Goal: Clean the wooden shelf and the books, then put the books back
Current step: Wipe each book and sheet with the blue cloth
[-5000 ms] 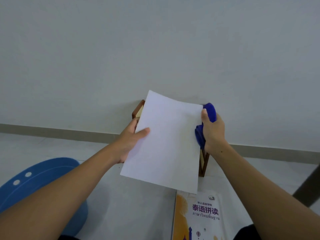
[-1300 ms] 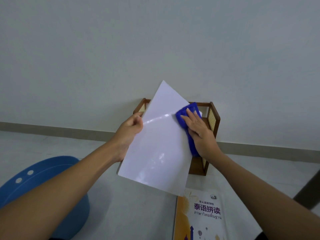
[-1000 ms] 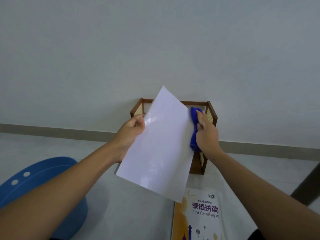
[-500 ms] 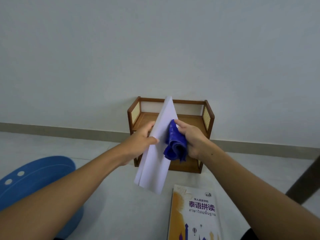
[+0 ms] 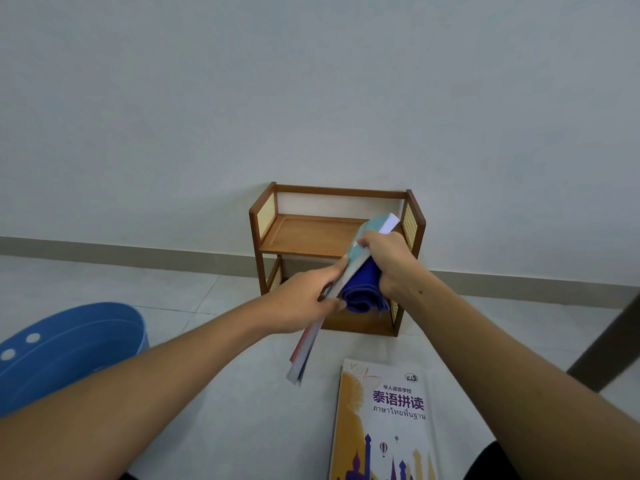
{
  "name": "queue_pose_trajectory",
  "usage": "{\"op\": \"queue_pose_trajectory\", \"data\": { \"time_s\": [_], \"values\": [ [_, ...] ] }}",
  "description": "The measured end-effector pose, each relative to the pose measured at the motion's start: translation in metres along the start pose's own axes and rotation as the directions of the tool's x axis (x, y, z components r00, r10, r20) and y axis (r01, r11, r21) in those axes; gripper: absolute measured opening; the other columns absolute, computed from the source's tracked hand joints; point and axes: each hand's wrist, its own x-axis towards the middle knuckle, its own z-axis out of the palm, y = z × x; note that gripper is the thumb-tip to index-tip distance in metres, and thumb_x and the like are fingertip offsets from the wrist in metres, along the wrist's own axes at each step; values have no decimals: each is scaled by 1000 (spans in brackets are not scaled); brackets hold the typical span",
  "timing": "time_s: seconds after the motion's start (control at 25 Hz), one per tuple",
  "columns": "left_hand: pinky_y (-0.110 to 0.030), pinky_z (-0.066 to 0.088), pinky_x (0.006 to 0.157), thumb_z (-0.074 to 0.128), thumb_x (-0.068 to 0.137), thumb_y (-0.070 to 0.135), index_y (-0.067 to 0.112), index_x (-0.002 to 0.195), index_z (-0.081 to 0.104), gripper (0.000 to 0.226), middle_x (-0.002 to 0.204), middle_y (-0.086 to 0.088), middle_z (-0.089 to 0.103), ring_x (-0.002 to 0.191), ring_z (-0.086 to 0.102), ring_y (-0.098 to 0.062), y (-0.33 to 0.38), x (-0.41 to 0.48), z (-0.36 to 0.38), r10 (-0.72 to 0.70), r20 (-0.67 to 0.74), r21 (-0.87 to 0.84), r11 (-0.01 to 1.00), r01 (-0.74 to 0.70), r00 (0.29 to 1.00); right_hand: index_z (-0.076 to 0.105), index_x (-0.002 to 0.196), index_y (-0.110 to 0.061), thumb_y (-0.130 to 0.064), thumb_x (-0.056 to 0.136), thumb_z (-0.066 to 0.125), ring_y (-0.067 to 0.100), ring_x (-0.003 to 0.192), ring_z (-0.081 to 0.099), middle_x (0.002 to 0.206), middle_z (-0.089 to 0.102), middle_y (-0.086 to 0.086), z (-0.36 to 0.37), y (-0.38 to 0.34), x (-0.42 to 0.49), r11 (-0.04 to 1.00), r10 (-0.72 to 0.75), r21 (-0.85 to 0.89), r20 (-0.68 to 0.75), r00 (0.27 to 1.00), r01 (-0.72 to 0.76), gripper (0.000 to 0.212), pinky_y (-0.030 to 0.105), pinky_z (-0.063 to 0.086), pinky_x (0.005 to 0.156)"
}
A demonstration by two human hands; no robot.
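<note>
**Risk: the book [image 5: 306, 351] may be slipping**

The left hand [image 5: 301, 303] is pinching the book edge-on, before the wooden shelf [image 5: 311, 237]. The right hand [image 5: 384, 261] is gripping its far end together with the blue cloth [image 5: 360, 294]. A sliding cloth could be loosening this grip and dropping the book.

Book [image 5: 363, 244] turned from white face toward camera to edge-on, teal cover showing. Blue cloth [image 5: 362, 289] off face, now bunched under right hand [image 5: 388, 258] at book's right side. Wooden shelf [image 5: 311, 233] behind now uncovered.
</note>
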Motion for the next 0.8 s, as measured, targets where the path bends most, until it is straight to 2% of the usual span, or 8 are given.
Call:
{"op": "queue_pose_trajectory", "data": {
  "time_s": [0.12, 0.16, 0.28, 0.4, 0.52, 0.64, 0.72, 0.8],
  "values": [
    [-18, 51, 83, 51, 94, 43, 37, 149, 18, 65, 136, 23, 40, 111, 53, 2, -4, -3, -1, -72, 47, -155, 985, 78, 996, 43, 119, -9, -13, 91, 55, 29, 94, 64, 106, 61, 16, -16, 0, 4, 1000, 3, -8, 69, 998, -2, 31, 44, 56, 86],
    [-18, 48, 86, 49, 95, 41, 36, 149, 20, 61, 135, 23, 38, 114, 50, 3, -10, -3, -2, -118, 20, -193, 974, 120, 993, 43, 124, -9, -13, 91, 56, 30, 96, 65, 109, 62, 17, -23, 1, 4, 1000, 9, 6, 125, 992, -9, 35, 45, 56, 86],
    [-39, 39, 108, 45, 97, 40, 24, 150, 24, 59, 152, 5, 33, 136, 38, -17, -50, 6, -4, -374, -142, -219, 915, 339, 917, 46, 125, -9, -11, 92, 54, 32, 99, 67, 113, 66, 18, -44, 7, 5, 995, 13, 91, 274, 962, -39, 34, 45, 56, 84],
    [-46, 43, 104, 45, 98, 37, 15, 143, 36, 50, 142, -8, 47, 128, 47, -29, -71, 15, 7, -600, -9, -416, 730, 543, 800, 52, 121, -9, -14, 93, 51, 33, 93, 69, 110, 69, 17, -66, 18, 18, 977, 35, 188, 317, 948, -99, 28, 47, 58, 77],
    [-47, 49, 97, 50, 97, 28, 10, 121, 53, 30, 114, -11, 66, 104, 64, -26, -70, 20, 31, -582, 188, -563, 596, 572, 791, 52, 128, -8, -20, 92, 51, 34, 96, 68, 114, 68, 18, -88, 44, 39, 956, 97, 241, 286, 953, -170, 38, 49, 58, 79],
    [-42, 57, 82, 61, 92, 25, 11, 105, 56, 20, 103, -9, 71, 94, 70, -22, -80, 25, 60, -551, 236, -530, 618, 581, 801, 57, 118, -8, -24, 91, 51, 31, 82, 70, 101, 72, 17, -108, 83, 52, 952, 208, 187, 181, 961, -241, 32, 43, 58, 70],
    [-38, 59, 69, 66, 88, 25, 11, 98, 55, 21, 99, -10, 73, 88, 72, -22, -92, 27, 88, -556, 291, -461, 632, 623, 779, 58, 111, -6, -21, 91, 54, 30, 76, 69, 94, 72, 18, -123, 117, 60, 962, 271, 35, 41, 962, -273, 26, 42, 57, 69],
    [-39, 60, 63, 71, 85, 24, 9, 91, 51, 25, 94, -14, 73, 83, 73, -25, -103, 25, 122, -584, 308, -408, 632, 659, 751, 59, 109, -5, -19, 91, 57, 30, 76, 69, 91, 72, 17, -134, 153, 64, 945, 284, -145, -85, 955, -294, 22, 41, 57, 70]
  ]
}}
